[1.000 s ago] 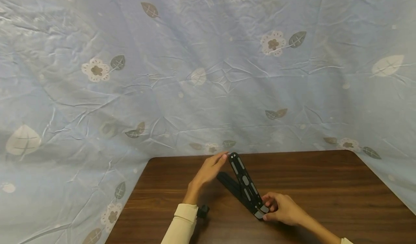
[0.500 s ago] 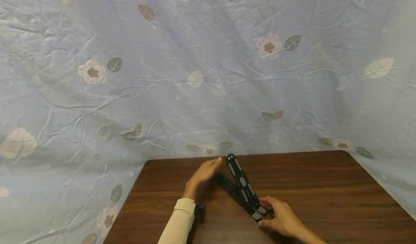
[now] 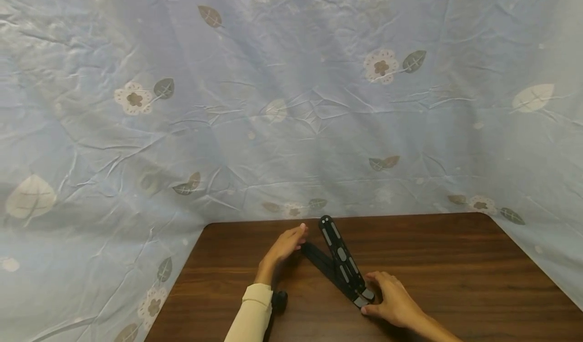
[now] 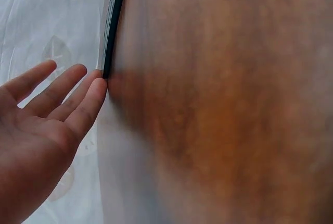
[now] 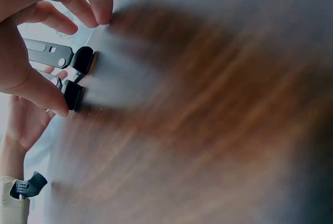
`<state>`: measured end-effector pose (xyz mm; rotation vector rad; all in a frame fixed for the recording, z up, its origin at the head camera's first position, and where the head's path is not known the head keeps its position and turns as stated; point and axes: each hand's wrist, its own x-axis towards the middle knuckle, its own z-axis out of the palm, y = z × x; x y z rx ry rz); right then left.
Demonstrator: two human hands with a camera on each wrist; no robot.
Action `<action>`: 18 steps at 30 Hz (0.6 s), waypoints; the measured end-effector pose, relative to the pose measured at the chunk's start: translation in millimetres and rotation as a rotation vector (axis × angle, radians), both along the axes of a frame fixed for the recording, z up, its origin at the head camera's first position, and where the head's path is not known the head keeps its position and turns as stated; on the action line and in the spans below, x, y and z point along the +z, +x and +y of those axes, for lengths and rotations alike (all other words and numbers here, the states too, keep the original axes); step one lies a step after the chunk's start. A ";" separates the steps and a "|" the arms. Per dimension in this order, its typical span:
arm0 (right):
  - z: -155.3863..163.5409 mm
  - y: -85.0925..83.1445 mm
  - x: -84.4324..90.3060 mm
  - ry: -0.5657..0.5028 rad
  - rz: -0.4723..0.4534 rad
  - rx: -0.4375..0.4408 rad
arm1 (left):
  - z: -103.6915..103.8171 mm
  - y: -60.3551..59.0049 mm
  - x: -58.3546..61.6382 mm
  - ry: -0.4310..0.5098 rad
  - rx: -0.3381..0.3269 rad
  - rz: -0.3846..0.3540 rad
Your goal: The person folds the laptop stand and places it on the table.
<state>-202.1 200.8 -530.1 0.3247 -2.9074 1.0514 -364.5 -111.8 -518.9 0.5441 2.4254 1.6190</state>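
A black folding laptop stand (image 3: 341, 254) with grey pads lies spread in a narrow V, its joined end toward me. My left hand (image 3: 283, 246) is at the far tip of its left arm, fingers extended. In the left wrist view, the fingertips of that hand (image 4: 47, 135) meet the tip of the stand (image 4: 115, 21). My right hand (image 3: 393, 300) is beside the near end, thumb at the grey-padded corner. The right wrist view has the right thumb (image 5: 39, 91) against a black end piece of the stand (image 5: 49, 52), with the other fingers bent and apart from it.
A dark brown wood-grain table (image 3: 446, 251) carries the stand. Behind it and along its sides hangs a pale blue sheet (image 3: 255, 79) printed with flowers and leaves. A small black device (image 3: 280, 301) is strapped at the left wrist beside the cream sleeve (image 3: 252, 306).
My left hand has come down and left from the raised arm's top to the other arm's tip. My right fingers have loosened from the near end. The stand keeps its V shape.
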 end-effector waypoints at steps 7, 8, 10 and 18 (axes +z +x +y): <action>-2.1 -1.6 -0.1 0.047 0.005 -0.015 | -2.0 5.4 -5.0 0.081 0.037 -0.035; -1.7 -1.9 0.1 0.048 0.005 -0.019 | -2.4 5.6 -5.5 0.079 0.039 -0.033; -0.2 -2.3 0.9 0.052 0.006 -0.026 | -3.1 6.1 -6.3 0.076 0.038 -0.031; 12.2 -6.6 2.8 0.073 0.019 -0.023 | -5.1 10.6 -7.2 0.072 0.043 -0.056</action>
